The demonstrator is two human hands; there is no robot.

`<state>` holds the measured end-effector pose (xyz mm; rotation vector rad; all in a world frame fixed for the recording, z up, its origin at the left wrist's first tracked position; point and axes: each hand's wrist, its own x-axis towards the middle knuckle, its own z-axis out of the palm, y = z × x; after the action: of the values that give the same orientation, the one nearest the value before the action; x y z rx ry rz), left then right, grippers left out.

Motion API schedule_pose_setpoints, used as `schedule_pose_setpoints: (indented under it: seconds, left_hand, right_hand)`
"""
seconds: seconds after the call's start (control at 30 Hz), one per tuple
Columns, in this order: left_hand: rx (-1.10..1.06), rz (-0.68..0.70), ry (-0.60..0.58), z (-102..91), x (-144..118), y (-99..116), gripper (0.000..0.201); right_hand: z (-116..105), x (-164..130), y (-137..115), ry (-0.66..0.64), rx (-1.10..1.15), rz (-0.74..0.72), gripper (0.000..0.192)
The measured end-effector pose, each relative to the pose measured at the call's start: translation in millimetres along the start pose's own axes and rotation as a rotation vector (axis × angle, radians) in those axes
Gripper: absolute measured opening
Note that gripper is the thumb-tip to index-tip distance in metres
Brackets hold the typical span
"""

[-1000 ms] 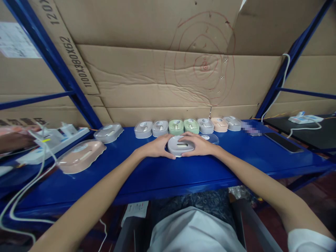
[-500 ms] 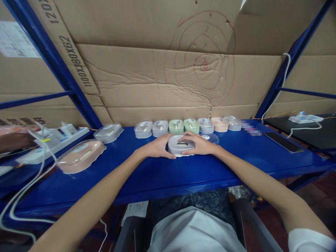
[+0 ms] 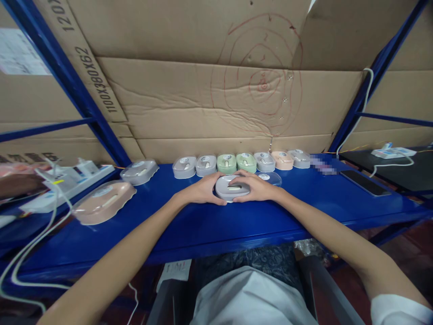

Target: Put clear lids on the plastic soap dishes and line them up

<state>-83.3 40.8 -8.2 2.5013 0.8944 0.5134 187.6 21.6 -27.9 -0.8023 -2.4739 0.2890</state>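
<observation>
Both hands, left hand (image 3: pixel 203 190) and right hand (image 3: pixel 254 187), were clamped on a grey case (image 3: pixel 232 188) mid-shelf (image 3: pixel 209 225), back from the front edge. A clear lid (image 3: pixel 270 178) lay just behind the right hand. Farther back, a row of cases (image 3: pixel 237 161) lined the rear edge; a pink case (image 3: pixel 103 201) sat left, a phone (image 3: pixel 364 182) right.

Both sides of the grey case (image 3: pixel 232 187) lie hidden under the left hand (image 3: pixel 202 189) and right hand (image 3: pixel 255 187); how tightly the fingers press cannot be told. A clear lid (image 3: pixel 269 178) shows only partly behind the right hand. A patch on the blue shelf (image 3: pixel 203 225) is blurred out. The power strip (image 3: pixel 50 189) is cut by the left edge.
</observation>
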Motion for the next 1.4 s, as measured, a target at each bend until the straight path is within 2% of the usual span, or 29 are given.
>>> schedule_pose_setpoints:
  seconds: [0.83, 1.4]
  left_hand:
    - [-0.058, -0.007, -0.006, 1.4, 0.3, 0.1, 0.077]
    - [-0.038, -0.027, -0.002, 2.8, -1.0, 3.4, 0.08]
  right_hand:
    - [-4.8, 2.0, -5.9, -0.035, 0.051, 0.049, 0.057]
    - [-5.1, 3.7, -3.3, 0.025, 0.041, 0.064, 0.05]
